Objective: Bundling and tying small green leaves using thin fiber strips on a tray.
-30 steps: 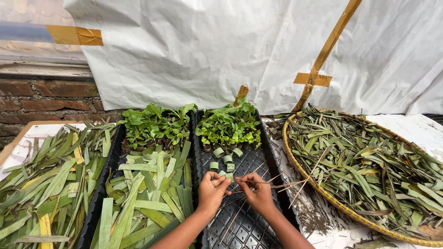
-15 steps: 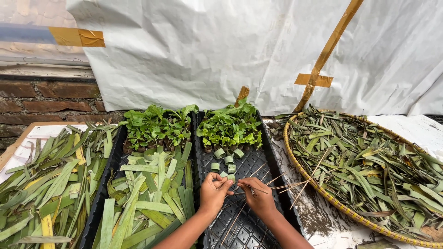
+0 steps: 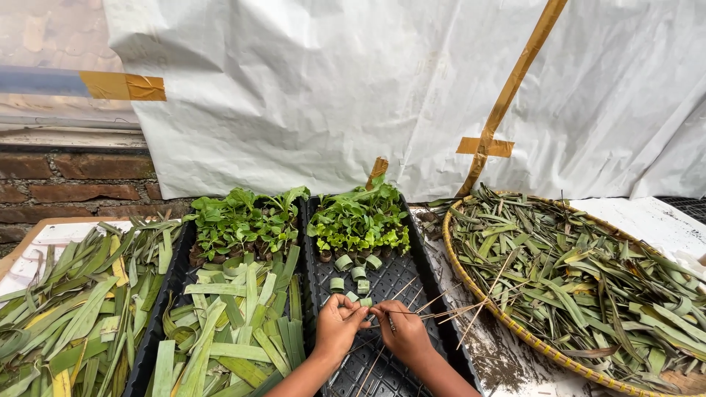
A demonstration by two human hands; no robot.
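Note:
My left hand (image 3: 340, 323) pinches a small rolled green leaf ring (image 3: 365, 302) over the right black tray (image 3: 412, 257). Close beside it, my right hand (image 3: 402, 331) grips a thin stick (image 3: 434, 312) whose tip points at the ring. Several finished leaf rings (image 3: 351, 272) stand in the tray just beyond my fingers, in front of small green seedlings (image 3: 360, 220). More thin sticks (image 3: 460, 312) lie across the tray's right edge.
The left black tray (image 3: 158, 309) holds cut leaf strips (image 3: 235, 331) and more seedlings (image 3: 243, 220). Long leaves (image 3: 73, 309) are piled at far left. A round woven basket (image 3: 471, 294) of dry leaves sits right. White sheeting (image 3: 353, 88) hangs behind.
Both hands have stayed over the right tray, with only small shifts of the fingers and the stick at the leaf ring.

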